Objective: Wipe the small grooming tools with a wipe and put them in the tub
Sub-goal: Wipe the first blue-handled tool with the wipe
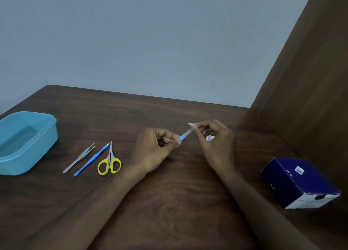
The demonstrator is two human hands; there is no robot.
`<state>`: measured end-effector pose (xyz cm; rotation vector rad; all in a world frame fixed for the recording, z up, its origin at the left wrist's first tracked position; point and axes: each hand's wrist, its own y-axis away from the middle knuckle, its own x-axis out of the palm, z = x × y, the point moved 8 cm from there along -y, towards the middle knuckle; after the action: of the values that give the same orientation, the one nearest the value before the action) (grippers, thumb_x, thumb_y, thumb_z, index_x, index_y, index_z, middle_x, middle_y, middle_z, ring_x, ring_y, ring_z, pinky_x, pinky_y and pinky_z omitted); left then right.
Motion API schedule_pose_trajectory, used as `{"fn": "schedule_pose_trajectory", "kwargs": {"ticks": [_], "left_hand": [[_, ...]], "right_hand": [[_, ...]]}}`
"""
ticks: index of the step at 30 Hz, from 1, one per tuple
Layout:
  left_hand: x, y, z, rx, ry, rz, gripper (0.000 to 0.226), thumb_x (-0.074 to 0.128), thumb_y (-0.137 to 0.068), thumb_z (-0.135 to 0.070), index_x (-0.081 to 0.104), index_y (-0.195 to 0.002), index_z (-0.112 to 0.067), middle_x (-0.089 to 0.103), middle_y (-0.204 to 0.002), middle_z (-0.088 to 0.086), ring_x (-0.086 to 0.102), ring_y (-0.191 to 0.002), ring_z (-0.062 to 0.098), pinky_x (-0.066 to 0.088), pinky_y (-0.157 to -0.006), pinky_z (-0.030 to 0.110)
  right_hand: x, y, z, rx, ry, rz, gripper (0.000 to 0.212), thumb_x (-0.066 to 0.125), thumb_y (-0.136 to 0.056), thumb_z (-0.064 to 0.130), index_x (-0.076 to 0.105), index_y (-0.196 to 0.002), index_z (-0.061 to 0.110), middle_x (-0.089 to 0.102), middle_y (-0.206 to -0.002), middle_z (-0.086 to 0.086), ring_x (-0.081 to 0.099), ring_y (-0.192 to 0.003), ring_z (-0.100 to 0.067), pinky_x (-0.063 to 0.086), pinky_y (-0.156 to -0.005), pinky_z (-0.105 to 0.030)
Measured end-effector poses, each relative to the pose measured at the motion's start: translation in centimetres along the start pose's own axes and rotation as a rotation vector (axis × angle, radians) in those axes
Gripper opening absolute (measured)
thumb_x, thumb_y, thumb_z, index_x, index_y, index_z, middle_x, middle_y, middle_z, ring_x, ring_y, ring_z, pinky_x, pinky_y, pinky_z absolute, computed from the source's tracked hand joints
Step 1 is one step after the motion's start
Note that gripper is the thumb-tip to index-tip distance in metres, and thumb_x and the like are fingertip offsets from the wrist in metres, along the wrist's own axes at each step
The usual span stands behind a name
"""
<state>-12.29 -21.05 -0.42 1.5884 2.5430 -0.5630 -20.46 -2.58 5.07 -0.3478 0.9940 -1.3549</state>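
The left hand [158, 146] is pinching the blue handle of a nail file [185, 134]; the right hand [212, 138] is pinching a wipe [192, 125] round its metal end, above the tabletop [169, 193]. Tweezers [79, 158], a pusher [91, 160] and scissors [109, 161] are waiting beside the tub [28, 142]. A loose pinch on the thin file is risking a drop.

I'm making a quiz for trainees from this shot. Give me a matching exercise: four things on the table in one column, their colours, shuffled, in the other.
Things:
1. tub
2. scissors handles
3. tweezers
4. box

Colours:
A. dark blue and white
B. silver
C. light blue
D. yellow

Pairs: 1-C, 2-D, 3-B, 4-A
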Motion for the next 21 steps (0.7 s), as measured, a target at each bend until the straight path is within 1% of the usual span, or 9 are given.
{"fn": "schedule_pose_trajectory", "kwargs": {"ticks": [3, 5, 9, 10, 12, 14, 18, 19, 21], "left_hand": [[0.1, 0.0, -0.1, 0.005, -0.014, 0.002, 0.002, 0.086, -0.09, -0.026, 0.085, -0.093, -0.025, 0.079, -0.076, -0.005, 0.061, -0.058, 0.0, 0.048, -0.053, 0.019], [0.0, 0.0, -0.2, 0.008, -0.025, -0.009, 0.003, 0.086, -0.09, -0.025, 0.086, -0.092, -0.024, 0.079, -0.075, -0.006, 0.06, -0.055, -0.002, 0.047, -0.052, 0.017], [0.0, 0.1, -0.6, 0.038, -0.04, -0.015, 0.003, 0.086, -0.09, -0.019, 0.084, -0.087, -0.021, 0.079, -0.072, -0.005, 0.056, -0.047, -0.006, 0.041, -0.048, 0.013], [0.0, 0.1, -0.7, 0.047, -0.046, -0.012, 0.004, 0.085, -0.09, -0.018, 0.084, -0.087, -0.021, 0.078, -0.072, -0.005, 0.056, -0.047, -0.006, 0.041, -0.048, 0.012], [0.0, 0.1, -0.7, 0.047, -0.051, -0.013, 0.004, 0.085, -0.09, -0.018, 0.084, -0.087, -0.02, 0.078, -0.072, -0.004, 0.056, -0.048, -0.005, 0.04, -0.049, 0.011], [0.0, 0.2, -0.7, 0.042, -0.068, -0.017, 0.002, 0.086, -0.089, -0.019, 0.085, -0.088, -0.021, 0.077, -0.071, -0.004, 0.057, -0.051, -0.004, 0.04, -0.05, 0.009], [-0.2, 0.3, -0.9, 0.031, -0.096, -0.026, 0.003, 0.086, -0.089, -0.02, 0.086, -0.089, -0.022, 0.078, -0.073, -0.006, 0.059, -0.054, -0.004, 0.041, -0.052, 0.009], [-0.2, 0.3, -0.9, 0.025, -0.096, -0.03, 0.002, 0.086, -0.089, -0.02, 0.086, -0.089, -0.022, 0.078, -0.073, -0.006, 0.059, -0.054, -0.004, 0.041, -0.051, 0.009], [-0.2, 0.3, -0.8, 0.016, -0.103, -0.029, 0.002, 0.086, -0.088, -0.021, 0.086, -0.089, -0.022, 0.077, -0.073, -0.006, 0.059, -0.053, -0.004, 0.042, -0.051, 0.01]], "right_hand": [[-1.4, -0.4, -1.8, 0.13, 0.016, -0.098, 0.007, 0.088, -0.088, 0.028, 0.081, -0.089, 0.024, 0.073, -0.079, 0.009, 0.068, -0.066, -0.012, 0.059, -0.065, -0.042], [-1.8, -0.3, -0.8, 0.06, 0.022, -0.093, 0.005, 0.085, -0.091, 0.025, 0.081, -0.092, 0.024, 0.072, -0.082, 0.008, 0.068, -0.07, -0.013, 0.058, -0.067, -0.04], [0.9, 1.3, 3.4, -0.315, 0.076, 0.205, 0.011, 0.081, -0.093, 0.008, 0.081, -0.101, 0.016, 0.068, -0.09, 0.005, 0.063, -0.079, -0.007, 0.052, -0.072, -0.024], [1.6, 1.6, 3.7, -0.373, 0.113, 0.269, 0.012, 0.08, -0.093, 0.007, 0.081, -0.102, 0.015, 0.065, -0.091, 0.006, 0.061, -0.079, -0.005, 0.05, -0.071, -0.022], [1.9, 1.4, 3.1, -0.385, 0.148, 0.301, 0.014, 0.079, -0.092, 0.006, 0.081, -0.102, 0.014, 0.059, -0.089, 0.01, 0.057, -0.077, -0.002, 0.046, -0.071, -0.015], [1.3, 0.7, 1.9, -0.333, 0.167, 0.286, 0.017, 0.08, -0.09, 0.003, 0.081, -0.103, 0.015, 0.058, -0.089, 0.011, 0.057, -0.074, -0.002, 0.046, -0.072, -0.014], [-0.5, -0.4, -0.1, -0.206, 0.206, 0.145, 0.009, 0.079, -0.091, 0.008, 0.08, -0.096, 0.016, 0.065, -0.082, 0.003, 0.06, -0.07, -0.009, 0.053, -0.067, -0.035], [-1.0, -0.4, 0.2, -0.205, 0.206, 0.1, 0.007, 0.079, -0.092, 0.01, 0.08, -0.095, 0.016, 0.066, -0.082, 0.002, 0.06, -0.07, -0.01, 0.053, -0.066, -0.035], [-1.3, 0.1, 1.6, -0.255, 0.167, 0.069, 0.009, 0.078, -0.094, 0.01, 0.081, -0.099, 0.016, 0.068, -0.085, 0.001, 0.062, -0.073, -0.01, 0.051, -0.069, -0.025]]}}
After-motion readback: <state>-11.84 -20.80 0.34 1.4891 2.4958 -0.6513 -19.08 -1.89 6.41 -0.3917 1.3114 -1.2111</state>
